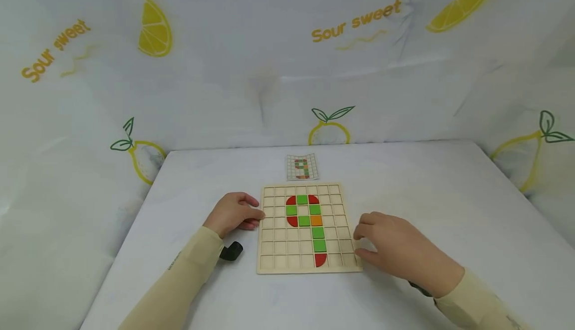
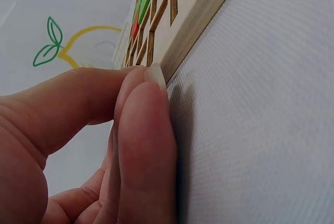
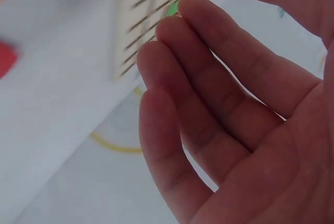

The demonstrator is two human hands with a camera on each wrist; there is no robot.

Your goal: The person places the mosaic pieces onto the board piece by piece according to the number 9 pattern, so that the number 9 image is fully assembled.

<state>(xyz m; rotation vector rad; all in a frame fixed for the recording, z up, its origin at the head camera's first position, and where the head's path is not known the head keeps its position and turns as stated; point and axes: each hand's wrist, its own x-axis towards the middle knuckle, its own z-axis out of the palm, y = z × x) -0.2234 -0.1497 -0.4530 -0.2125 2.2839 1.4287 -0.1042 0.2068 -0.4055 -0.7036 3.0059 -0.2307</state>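
A pale wooden grid board (image 1: pixel 280 247) lies flat on the table, its recessed squares partly filled with tiles. Green square tiles (image 1: pixel 319 245), one orange square tile (image 1: pixel 316 220) and red rounded-corner tiles (image 1: pixel 321 259) form a figure like a 9. My left hand (image 1: pixel 235 213) rests at the board's left side, fingertips right at its edge, as the left wrist view shows from close up. Beside the right edge is my right hand (image 1: pixel 395 242), its fingers relaxed and slightly bent. The right wrist view shows a bare palm (image 3: pixel 282 166) with nothing in it.
Behind the board lies a small printed card (image 1: pixel 292 170) with the same coloured figure on a grid. A black rounded object (image 1: pixel 231 251) shows by the left wrist. White sheeting with lemon drawings (image 1: pixel 329 133) stands behind the white table (image 1: pixel 404 170). Blurred red and orange shapes edge the right wrist view.
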